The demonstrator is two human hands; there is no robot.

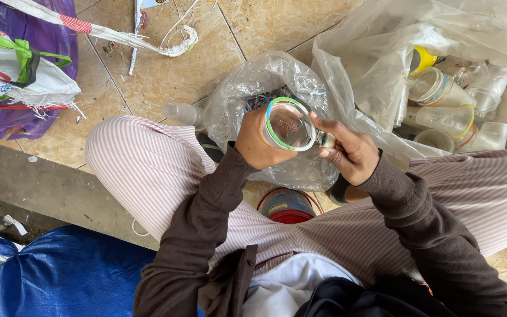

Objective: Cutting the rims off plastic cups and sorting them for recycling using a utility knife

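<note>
1. A clear plastic cup (289, 124) with a green band around its rim is held in the middle of the scene, above the person's lap. Its open mouth is turned up toward the camera.
2. The left hand (260, 141) grips the cup from the left side; its fingers are closed around the cup wall, mostly hidden behind it.
3. The right hand (347, 151) is at the right side of the cup. Its fingers (331, 126) are bent close together and pinch at the rim, touching the green band.
4. Both arms wear dark brown sleeves (206, 223), and the legs are in trousers with thin pink and white stripes (148, 170).
5. Just behind the hands lies a crumpled clear plastic bag (253, 88) on the tiled floor (165, 76); some coloured bands are visible inside it.
6. Below the hands, between the legs, sits a round container, red with a blue top (287, 205).
7. On the far right, a big clear plastic sheet (382, 53) holds many clear cups (447, 117), some with coloured rims.
8. A small clear bottle (182, 113) lies on the floor left of the bag.
9. On the far left there is a purple bag (42, 35) with a white woven sack (19, 82), and a blue tarpaulin (66, 276) lies near left.
</note>
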